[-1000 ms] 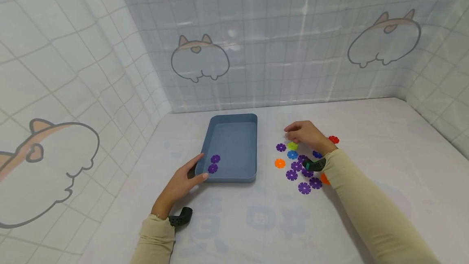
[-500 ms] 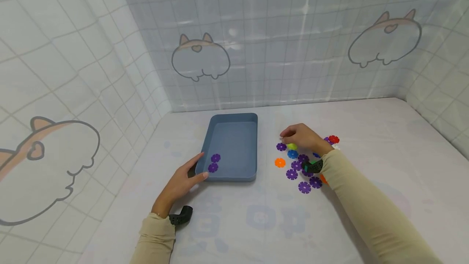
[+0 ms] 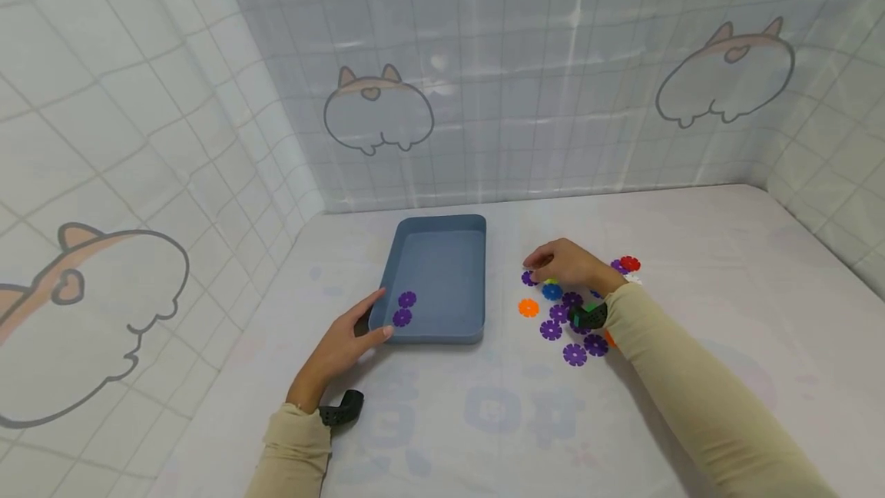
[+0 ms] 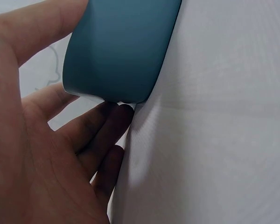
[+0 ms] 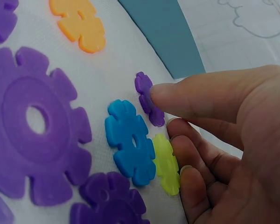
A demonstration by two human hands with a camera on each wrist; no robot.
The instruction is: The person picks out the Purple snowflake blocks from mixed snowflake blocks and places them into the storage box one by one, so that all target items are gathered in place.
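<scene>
My left hand [image 3: 343, 342] holds the near left corner of a blue-grey tray [image 3: 477, 283]. In the left wrist view its thumb lies along the tray wall [image 4: 121, 51], and the fingertips touch the lower edge. Two purple slotted flower-shaped discs [image 3: 407, 300] lie inside the tray. On the right, my right hand [image 3: 570, 262] is over a loose purple disc [image 5: 147, 95]. Its thumb tip overlaps that disc, which lies on the cloth; the index fingertip is hidden behind the thumb in the right wrist view. A yellow-green disc [image 5: 166, 163] and a blue disc [image 5: 130, 142] lie beside the fingers.
Several more purple discs [image 3: 575, 354] are scattered below the right wrist. An orange disc [image 3: 528, 308] lies nearer the tray, and a red disc [image 3: 630, 263] lies farther right. A white tiled-pattern sheet [image 3: 525, 98] rises behind the white cloth [image 3: 484, 436].
My right hand has moved left and slightly nearer, from above the yellow-green disc to the loose purple disc. The left hand and the tray have stayed in place.
</scene>
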